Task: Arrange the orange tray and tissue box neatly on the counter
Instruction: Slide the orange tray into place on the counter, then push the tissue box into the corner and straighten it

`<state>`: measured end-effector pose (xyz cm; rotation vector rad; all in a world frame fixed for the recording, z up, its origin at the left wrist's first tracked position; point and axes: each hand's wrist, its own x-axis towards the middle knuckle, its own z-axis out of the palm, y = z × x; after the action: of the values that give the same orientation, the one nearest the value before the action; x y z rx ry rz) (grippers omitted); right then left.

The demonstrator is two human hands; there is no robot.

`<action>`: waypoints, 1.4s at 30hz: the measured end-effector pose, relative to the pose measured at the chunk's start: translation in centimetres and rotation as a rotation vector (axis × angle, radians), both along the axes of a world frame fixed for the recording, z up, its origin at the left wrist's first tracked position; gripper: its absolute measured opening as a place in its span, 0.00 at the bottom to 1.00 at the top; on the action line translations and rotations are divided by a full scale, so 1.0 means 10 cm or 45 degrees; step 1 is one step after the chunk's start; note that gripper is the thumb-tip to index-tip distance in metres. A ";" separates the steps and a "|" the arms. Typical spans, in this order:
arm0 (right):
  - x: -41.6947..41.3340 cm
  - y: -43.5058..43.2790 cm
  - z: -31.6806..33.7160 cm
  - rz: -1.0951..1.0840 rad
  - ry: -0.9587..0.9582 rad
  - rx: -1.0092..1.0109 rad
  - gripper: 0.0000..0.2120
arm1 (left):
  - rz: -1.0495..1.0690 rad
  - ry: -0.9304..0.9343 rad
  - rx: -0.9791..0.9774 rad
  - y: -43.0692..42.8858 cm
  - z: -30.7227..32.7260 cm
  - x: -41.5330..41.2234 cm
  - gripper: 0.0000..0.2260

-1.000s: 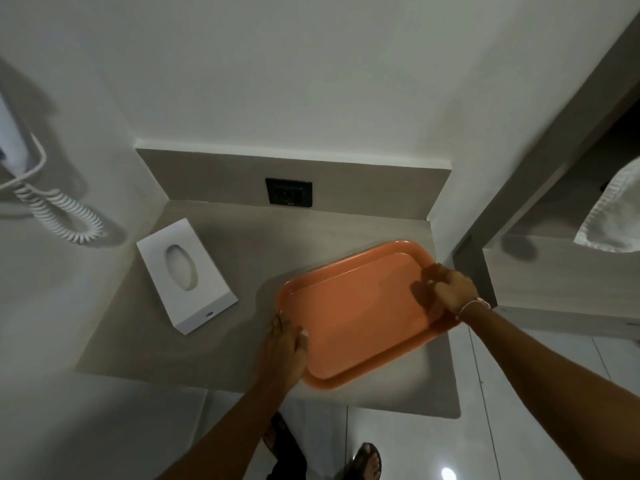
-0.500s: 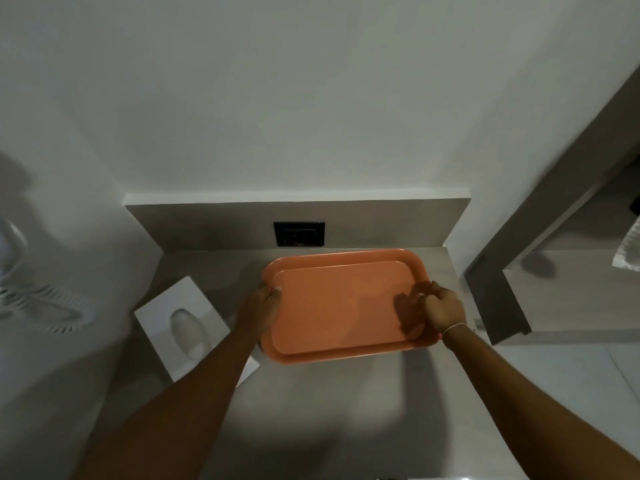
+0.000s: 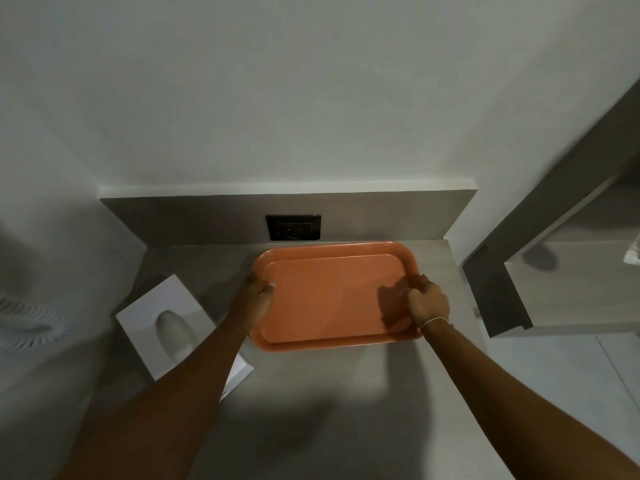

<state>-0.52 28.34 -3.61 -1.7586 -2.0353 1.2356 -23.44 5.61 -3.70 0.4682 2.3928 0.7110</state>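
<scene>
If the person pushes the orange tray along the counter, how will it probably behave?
The orange tray looks like stiff moulded plastic, so it probably keeps its shape. It is empty and thin, so likely light. It lies flat on the smooth counter, so it should slide, not tip. The left hand and right hand grip its short edges.

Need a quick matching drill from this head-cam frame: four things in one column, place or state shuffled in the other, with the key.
Things:
1. orange plastic tray
2. white cardboard tissue box
3. black wall socket
4. right hand

Places or states:
A. set in the grey backsplash, behind the tray
B. gripping the tray's right rim
C. held at both short ends, near the back of the counter
D. on the counter's left side, partly hidden by the left forearm

Pairs: 1-C, 2-D, 3-A, 4-B
</scene>
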 end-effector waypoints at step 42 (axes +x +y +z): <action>-0.84 -1.84 0.08 1.479 0.189 0.543 0.31 | 0.060 0.643 -0.327 -1.67 0.00 0.67 0.32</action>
<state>-8.88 9.90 -2.86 -0.1896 -2.9741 0.9073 -16.74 -11.06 -3.72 0.5304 2.9238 0.3170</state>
